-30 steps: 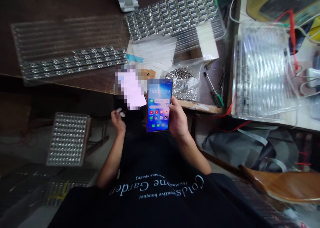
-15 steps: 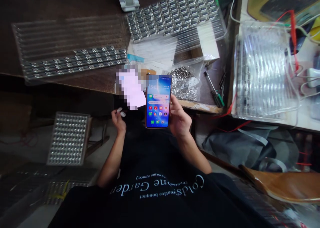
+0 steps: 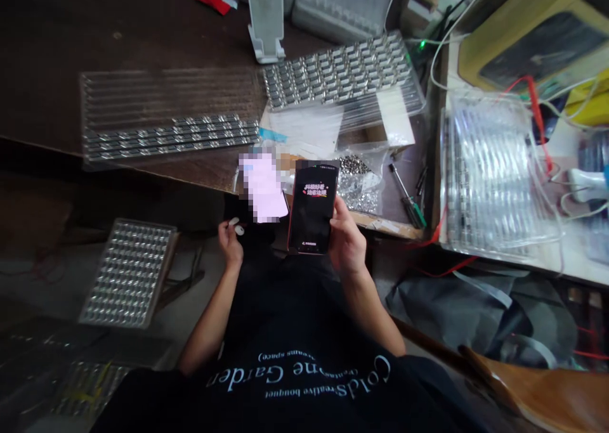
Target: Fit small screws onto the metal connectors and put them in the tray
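Observation:
My right hand [image 3: 349,241] is wrapped round a smartphone [image 3: 313,211] at its right edge. The phone stands before me with a dark screen that bears a few coloured characters. Lower left of it, my left hand [image 3: 231,243] is closed with two small white earbuds [image 3: 236,226] at its fingertips. Between the hands and slightly beyond them, another phone [image 3: 262,192] shows a pale pink screen, partly blurred out. Its dark lower right corner comes close to the phone in my hand, and what supports it is hidden.
Clear ribbed trays [image 3: 171,106] with rows of metal connectors lie on the dark table [image 3: 42,97]. Behind them stands a white phone stand [image 3: 266,24]. Bags of small metal parts [image 3: 359,192] and a green-handled screwdriver [image 3: 413,205] are near the edge. Stacked trays [image 3: 499,173] stand right.
The phone in my right hand has gone from a bright home screen with icons to a dark app screen. The view has shifted, showing more of the table's far side. Both hands keep their hold.

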### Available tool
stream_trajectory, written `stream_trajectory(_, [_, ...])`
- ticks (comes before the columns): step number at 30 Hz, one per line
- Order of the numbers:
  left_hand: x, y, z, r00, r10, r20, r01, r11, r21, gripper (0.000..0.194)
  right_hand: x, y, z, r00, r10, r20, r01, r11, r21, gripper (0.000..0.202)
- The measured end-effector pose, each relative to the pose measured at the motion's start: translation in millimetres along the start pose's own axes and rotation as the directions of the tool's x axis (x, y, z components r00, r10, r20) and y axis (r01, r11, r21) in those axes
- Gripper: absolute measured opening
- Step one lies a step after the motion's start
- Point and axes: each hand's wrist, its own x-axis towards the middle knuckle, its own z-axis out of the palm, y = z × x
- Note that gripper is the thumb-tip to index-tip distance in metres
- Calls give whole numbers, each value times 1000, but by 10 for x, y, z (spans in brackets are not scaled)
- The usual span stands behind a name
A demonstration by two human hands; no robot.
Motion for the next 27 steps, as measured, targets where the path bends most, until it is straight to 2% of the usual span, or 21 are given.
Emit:
stream_trajectory(5, [-33, 27, 12, 1000, -13, 6, 13, 999, -31, 52, 87, -69, -70, 997, 12, -74, -15, 999, -45, 42])
stream_trajectory(10, [-33, 13, 31, 999, -36, 33, 38, 996, -81, 56, 237, -152, -119, 997, 3, -77, -13, 990, -139, 39])
stream_trajectory(16, [-48, -25, 26, 997, -63, 50, 68, 991, -118, 57, 376, -183, -128, 996, 1, -84, -22, 969, -246, 47])
stream_trajectory(22, [-52, -68, 27, 997, -67, 38, 72, 987, -145, 58, 443, -158, -190, 997, -18, -75, -6, 953, -303, 46])
stream_trajectory(27, [-43, -82, 18, 996, -69, 51, 76, 984, -159, 55, 432, -195, -226, 987, -78, -143, 29, 949, -315, 45])
